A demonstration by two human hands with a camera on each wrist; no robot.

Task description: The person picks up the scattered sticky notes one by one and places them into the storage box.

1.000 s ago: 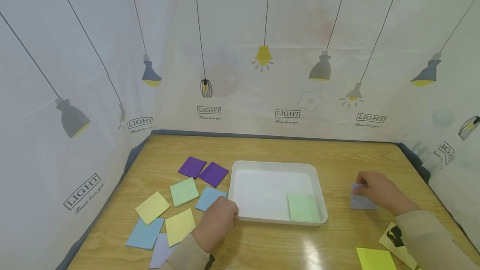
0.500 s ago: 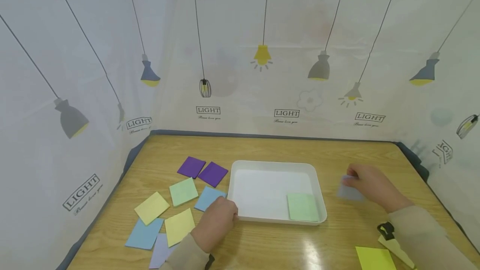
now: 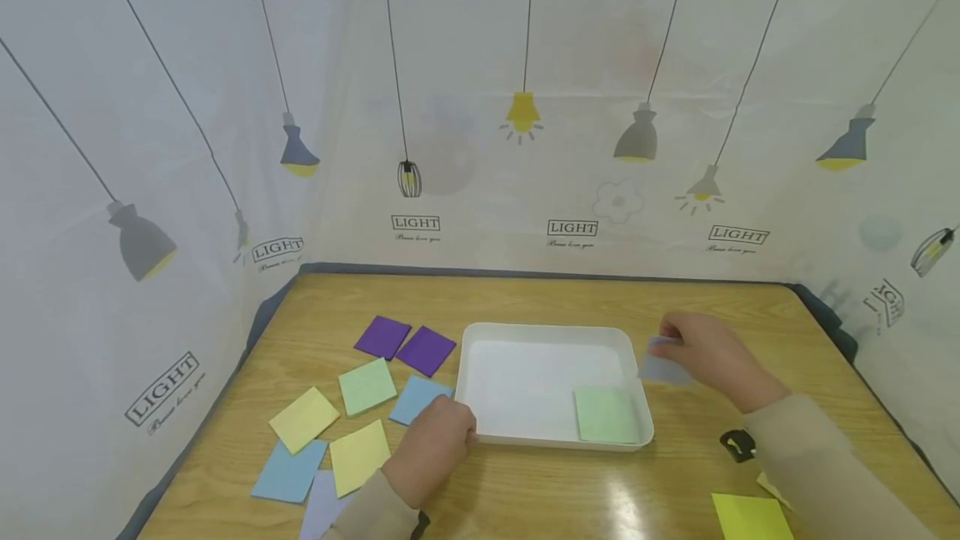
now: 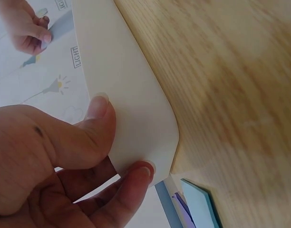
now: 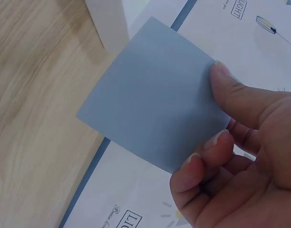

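My right hand (image 3: 705, 357) pinches a pale lavender sticky note pad (image 3: 663, 362) by its edge, held just off the tray's right side; in the right wrist view the square pad (image 5: 145, 95) looks blue-grey, with the thumb on one face and fingers behind. My left hand (image 3: 433, 440) grips the front left corner of the white tray (image 3: 525, 441); the left wrist view shows thumb and fingertips pinching the tray's wall (image 4: 129, 90). Inside the tray, at its front right, lies a light green sticky note pad (image 3: 606, 415).
Left of the tray lie two purple pads (image 3: 426, 350), a green pad (image 3: 367, 387), blue pads (image 3: 289, 470), pale yellow pads (image 3: 303, 418) and a lavender pad (image 3: 324, 503). A bright yellow pad (image 3: 750, 517) lies front right, partly beside the right sleeve. Printed curtains surround the wooden table (image 3: 540, 490).
My right hand has carried the lavender pad leftward and slightly away, from the table's right side to the tray's right rim. The left hand has stayed on the tray corner.
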